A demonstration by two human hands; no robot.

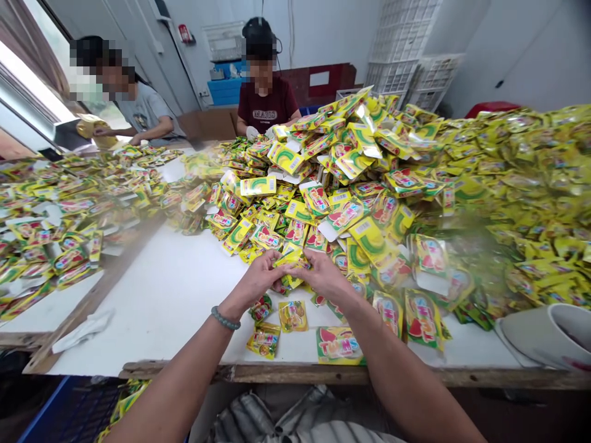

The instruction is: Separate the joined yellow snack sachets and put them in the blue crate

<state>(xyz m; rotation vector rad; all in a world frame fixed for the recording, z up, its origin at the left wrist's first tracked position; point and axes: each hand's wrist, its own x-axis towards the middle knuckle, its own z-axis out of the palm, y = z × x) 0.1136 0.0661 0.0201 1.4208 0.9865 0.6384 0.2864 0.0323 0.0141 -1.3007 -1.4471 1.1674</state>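
Note:
My left hand [264,274] and my right hand [324,275] meet near the front of the white table. Between them the fingers of both hands pinch a small yellow-and-green carton [292,261], partly covered by my fingers and thumbs. Just below my hands lie small yellow sachets [292,316]. A flat printed carton [339,345] with a watermelon picture rests by the table's front edge. Beyond my fingertips rises a heap of similar cartons [318,200], some with white flaps sticking out.
Loose yellow sachets [545,184] are piled at the right. A white mug [549,335] stands at the front right edge. More cartons [50,227] spread over the left side, near a crumpled tissue [85,329]. Two people sit across the table. A blue crate [69,409] is below.

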